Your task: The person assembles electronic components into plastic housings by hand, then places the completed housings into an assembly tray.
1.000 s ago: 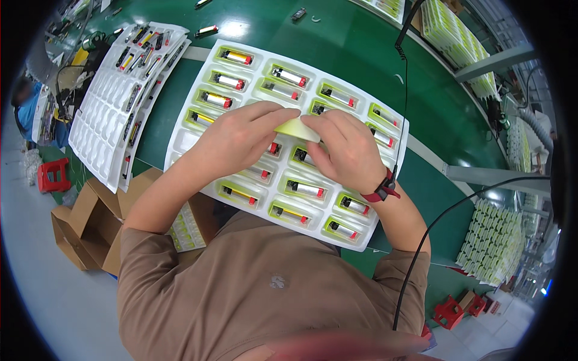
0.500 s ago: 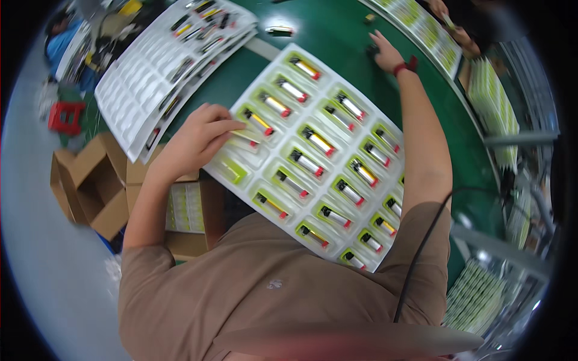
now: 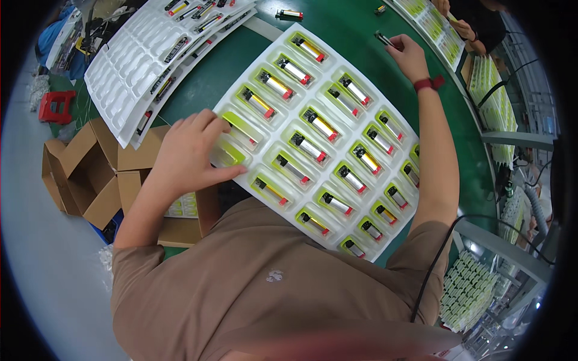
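Observation:
A white moulded tray (image 3: 325,135) lies slanted before me, its pockets lined in yellow-green and holding small silver or yellow battery-like cylinders (image 3: 307,147) with black and red ends. My left hand (image 3: 191,150) rests at the tray's left edge, thumb and fingers apart, holding nothing. Beside its fingertips, a yellow-green piece (image 3: 242,127) sits in one pocket, with a bit of red showing under it. The pocket below shows only its yellow-green lining (image 3: 230,154). Over the green table, my right hand (image 3: 410,59) pinches a small dark cylinder (image 3: 384,40) by one end.
White trays (image 3: 129,75) with loose cylinders are stacked at the far left. One cylinder (image 3: 289,13) and a small dark piece (image 3: 379,9) lie on the green table (image 3: 337,36). Open cardboard boxes (image 3: 81,162) stand at left. Another person's hand (image 3: 462,29) works at far right.
My left hand has let go of the yellow-green piece, and its fingers have spread. My right hand has drawn back slightly to the right, the dark cylinder now showing in its fingers.

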Demonstrator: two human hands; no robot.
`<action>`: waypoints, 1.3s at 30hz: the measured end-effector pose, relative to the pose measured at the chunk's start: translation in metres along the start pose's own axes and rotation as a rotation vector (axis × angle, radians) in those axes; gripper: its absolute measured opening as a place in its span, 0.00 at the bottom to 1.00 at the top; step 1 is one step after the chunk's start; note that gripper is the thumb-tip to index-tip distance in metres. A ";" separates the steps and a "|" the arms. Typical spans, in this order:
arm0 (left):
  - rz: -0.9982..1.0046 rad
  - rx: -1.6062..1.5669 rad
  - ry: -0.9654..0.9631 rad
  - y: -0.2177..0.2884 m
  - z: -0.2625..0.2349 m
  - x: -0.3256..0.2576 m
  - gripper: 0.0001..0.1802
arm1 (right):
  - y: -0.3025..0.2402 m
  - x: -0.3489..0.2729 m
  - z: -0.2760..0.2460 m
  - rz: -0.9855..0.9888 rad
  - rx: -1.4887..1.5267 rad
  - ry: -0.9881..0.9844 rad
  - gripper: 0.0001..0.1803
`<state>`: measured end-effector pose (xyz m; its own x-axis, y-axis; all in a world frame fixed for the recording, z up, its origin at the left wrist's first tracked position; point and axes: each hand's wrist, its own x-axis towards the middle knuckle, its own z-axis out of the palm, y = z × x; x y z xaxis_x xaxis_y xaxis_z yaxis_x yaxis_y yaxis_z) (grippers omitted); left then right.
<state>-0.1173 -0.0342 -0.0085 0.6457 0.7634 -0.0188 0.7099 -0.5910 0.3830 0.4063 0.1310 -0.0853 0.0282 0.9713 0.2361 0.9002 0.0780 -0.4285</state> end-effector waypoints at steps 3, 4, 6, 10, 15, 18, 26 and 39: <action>-0.138 -0.008 0.020 0.008 0.011 -0.010 0.33 | -0.070 -0.053 -0.030 0.209 0.677 -0.089 0.15; -0.128 -0.018 0.010 0.008 0.007 -0.012 0.31 | -0.085 -0.073 -0.040 0.202 0.783 -0.123 0.14; -0.125 -0.082 -0.015 0.008 -0.001 -0.017 0.29 | -0.106 -0.108 -0.055 0.200 0.920 -0.186 0.14; -0.134 -0.340 -0.122 -0.008 -0.018 -0.016 0.21 | -0.139 -0.162 -0.079 0.214 1.045 -0.204 0.11; -0.222 -0.775 -0.083 -0.033 -0.018 -0.024 0.19 | -0.162 -0.204 -0.095 0.249 1.178 -0.134 0.09; -0.017 -0.963 0.012 0.003 -0.017 0.009 0.15 | -0.186 -0.222 -0.100 -0.026 1.055 0.029 0.12; 0.028 -1.886 -0.479 0.090 0.022 0.096 0.31 | -0.211 -0.223 -0.085 -0.387 0.559 0.244 0.11; -0.038 -1.936 -0.455 0.110 0.035 0.110 0.27 | -0.196 -0.234 -0.081 -0.336 0.452 0.273 0.10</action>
<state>0.0421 -0.0244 -0.0004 0.8739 0.4707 -0.1212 -0.2711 0.6790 0.6823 0.2587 -0.1295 0.0142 -0.0608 0.7896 0.6107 0.6079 0.5145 -0.6048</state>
